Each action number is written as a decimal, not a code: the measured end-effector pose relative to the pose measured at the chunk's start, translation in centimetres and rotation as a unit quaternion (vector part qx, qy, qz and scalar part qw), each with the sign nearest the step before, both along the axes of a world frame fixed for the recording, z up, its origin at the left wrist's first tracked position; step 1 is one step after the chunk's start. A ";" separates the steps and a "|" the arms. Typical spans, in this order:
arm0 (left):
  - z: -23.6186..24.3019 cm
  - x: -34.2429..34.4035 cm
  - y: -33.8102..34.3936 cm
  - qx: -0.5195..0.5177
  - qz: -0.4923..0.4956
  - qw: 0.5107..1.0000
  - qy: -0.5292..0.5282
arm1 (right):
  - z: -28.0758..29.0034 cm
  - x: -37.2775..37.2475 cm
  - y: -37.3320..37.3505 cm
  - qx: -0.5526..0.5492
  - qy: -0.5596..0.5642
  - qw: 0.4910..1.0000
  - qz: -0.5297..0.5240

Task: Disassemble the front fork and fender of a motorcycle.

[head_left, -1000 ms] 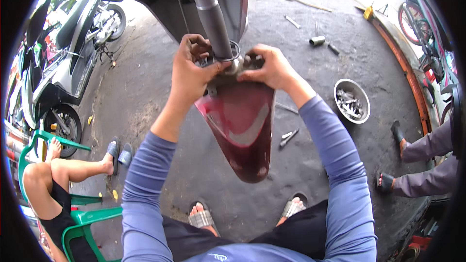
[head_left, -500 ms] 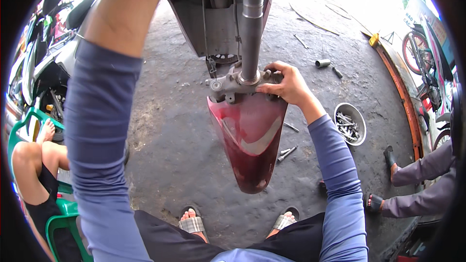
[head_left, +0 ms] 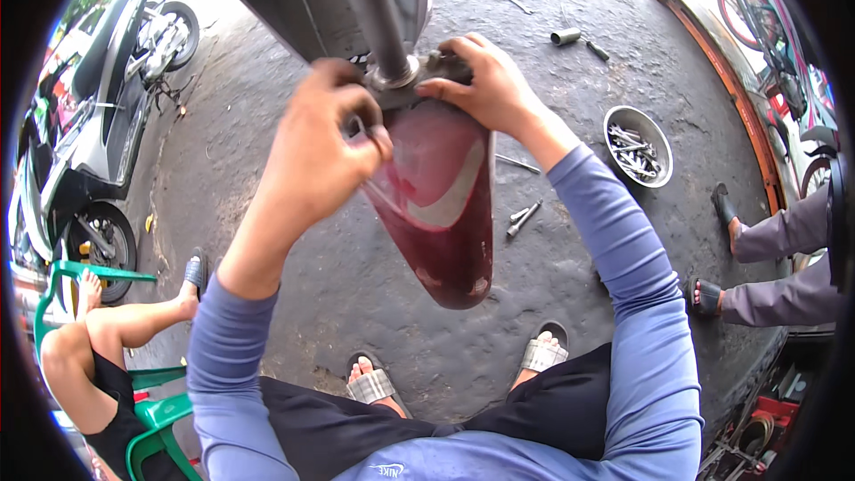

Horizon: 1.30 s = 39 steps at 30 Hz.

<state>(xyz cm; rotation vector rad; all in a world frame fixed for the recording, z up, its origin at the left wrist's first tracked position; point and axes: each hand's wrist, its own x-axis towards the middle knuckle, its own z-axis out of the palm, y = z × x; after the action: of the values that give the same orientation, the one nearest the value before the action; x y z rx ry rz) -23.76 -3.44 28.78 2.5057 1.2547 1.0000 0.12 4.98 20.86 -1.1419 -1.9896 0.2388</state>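
A grey metal steering stem [head_left: 370, 13] slopes up from a fork clamp [head_left: 408, 96] at the upper middle. Below the clamp hangs a dark red front fender [head_left: 445, 232] with a pale curved stripe, its narrow tip toward me. My right hand [head_left: 490, 89] grips the clamp's right end, thumb in front and fingers over the top. At the clamp's left end, my left hand [head_left: 312, 151] curls its fingers, somewhat blurred, and covers that end. Above the hands is the dark underside of a motorbike's front body panel [head_left: 294, 0].
A metal bowl [head_left: 659, 174] of bolts and tools stands on the floor at right. Loose bolts [head_left: 524, 218] and a socket [head_left: 565, 36] lie nearby. One person's legs [head_left: 98, 347] are by a green chair at left; another's legs [head_left: 770, 254] are at right. Parked motorbikes [head_left: 93, 125] line the left.
My left hand has come down from the top to the clamp's left end. The stem, clamp and fender appear further up and left in view; my right hand still grips the clamp.
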 end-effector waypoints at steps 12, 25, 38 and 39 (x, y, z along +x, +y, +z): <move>-5.6 3.5 1.9 -0.134 -0.057 0.956 -0.255 | 2.8 0.1 -5.9 -0.016 0.117 0.968 0.219; -9.4 -1.0 4.1 0.014 0.251 0.939 -0.235 | -7.9 18.1 3.4 -0.146 0.085 0.973 -0.157; -8.7 0.8 4.2 -0.045 0.290 0.923 -0.247 | -5.9 11.6 35.0 -0.281 0.385 0.873 -0.103; -8.6 0.8 4.4 -0.048 0.287 0.924 -0.247 | -3.9 10.6 36.0 -0.295 0.481 0.823 -0.066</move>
<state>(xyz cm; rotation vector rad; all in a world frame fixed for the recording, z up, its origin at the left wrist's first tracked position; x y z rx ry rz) -22.97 0.99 20.15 1.6567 1.8207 1.5167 10.72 41.01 16.98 -1.1630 -0.9236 1.1680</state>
